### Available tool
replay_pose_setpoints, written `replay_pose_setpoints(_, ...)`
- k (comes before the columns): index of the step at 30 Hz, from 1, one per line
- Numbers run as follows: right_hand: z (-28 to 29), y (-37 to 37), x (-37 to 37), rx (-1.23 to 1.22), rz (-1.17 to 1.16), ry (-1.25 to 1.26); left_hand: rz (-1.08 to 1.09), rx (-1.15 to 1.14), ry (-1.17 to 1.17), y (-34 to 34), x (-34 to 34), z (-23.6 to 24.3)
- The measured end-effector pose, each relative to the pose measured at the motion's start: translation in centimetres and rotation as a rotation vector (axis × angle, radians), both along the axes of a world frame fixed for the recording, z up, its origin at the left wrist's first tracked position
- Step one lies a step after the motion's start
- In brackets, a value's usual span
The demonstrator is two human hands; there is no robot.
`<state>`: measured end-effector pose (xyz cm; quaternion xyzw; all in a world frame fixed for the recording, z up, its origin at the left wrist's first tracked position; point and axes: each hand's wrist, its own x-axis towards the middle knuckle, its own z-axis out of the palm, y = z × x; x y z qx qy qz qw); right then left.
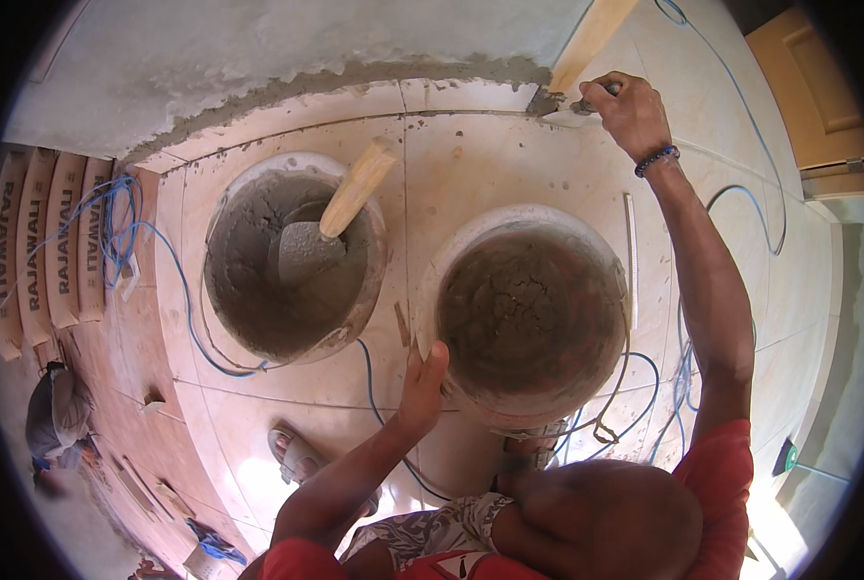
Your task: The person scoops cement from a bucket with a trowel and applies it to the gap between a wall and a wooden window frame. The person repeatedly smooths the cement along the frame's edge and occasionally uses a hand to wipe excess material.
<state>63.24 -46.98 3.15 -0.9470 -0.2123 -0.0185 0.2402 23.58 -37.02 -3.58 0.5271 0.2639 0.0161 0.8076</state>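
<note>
My right hand [635, 114] is closed round the dark handle of a trowel [565, 119], reaching to the base of the wall beside a wooden post [586, 48]. The trowel's pale blade is partly visible against the mortar there. My left hand [420, 387] is at the left side of the right-hand bucket [524, 220], thumb up and fingers closed; what lies in its grip is too hidden to tell. Grey-brown cracked mortar [519, 309] fills the lower part of that bucket. The left-hand bucket [374, 290] holds wet grey mortar and a scoop with a thick wooden handle [359, 184].
A strip of fresh mortar [335, 75] runs along the wall above pale skirting tiles [470, 95]. Blue cable [190, 319] winds over the tiled floor on both sides. Stacked cartons [50, 242] stand at the left. A yellow-brown wooden panel [809, 87] is at the far right.
</note>
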Motion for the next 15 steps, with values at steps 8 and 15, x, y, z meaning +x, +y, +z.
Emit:
replay_pose_setpoints(8,-1.9,2.4,1.4,-0.036,-0.080,-0.012,-0.016,-0.074,0.054,-0.1,-0.5,-0.2)
replay_pose_setpoints(15,-2.1,2.2,1.6,0.075,-0.109,-0.062,0.038,-0.090,0.020,-0.3,-0.4,-0.6)
